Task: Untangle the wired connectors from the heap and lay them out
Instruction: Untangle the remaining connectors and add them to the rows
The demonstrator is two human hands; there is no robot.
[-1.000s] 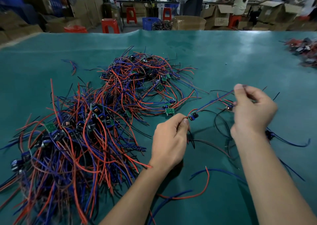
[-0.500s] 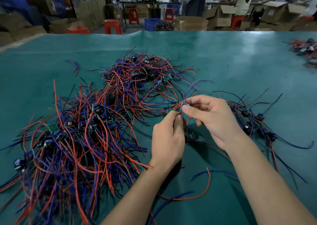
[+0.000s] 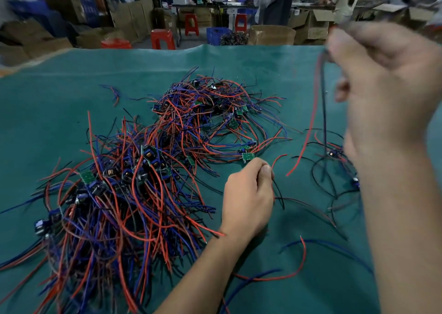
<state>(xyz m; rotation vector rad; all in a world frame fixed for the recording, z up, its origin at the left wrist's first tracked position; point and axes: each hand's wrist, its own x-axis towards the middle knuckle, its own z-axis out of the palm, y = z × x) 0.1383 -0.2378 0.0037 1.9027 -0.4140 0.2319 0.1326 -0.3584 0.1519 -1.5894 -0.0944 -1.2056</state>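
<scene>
wired connectors (image 3: 323, 112), one unit: its red and dark leads hung from the raised right hand (image 3: 382, 79), which pinched their top, seemingly to draw them free of the heap (image 3: 148, 170) on the green table cover (image 3: 71, 86), while the left hand (image 3: 248, 194), low beside the heap, curled round a dark wire, probably restraining the tangle.

Matt green cloth (image 3: 71, 103), plastic-sheathed wires (image 3: 134, 208)
</scene>
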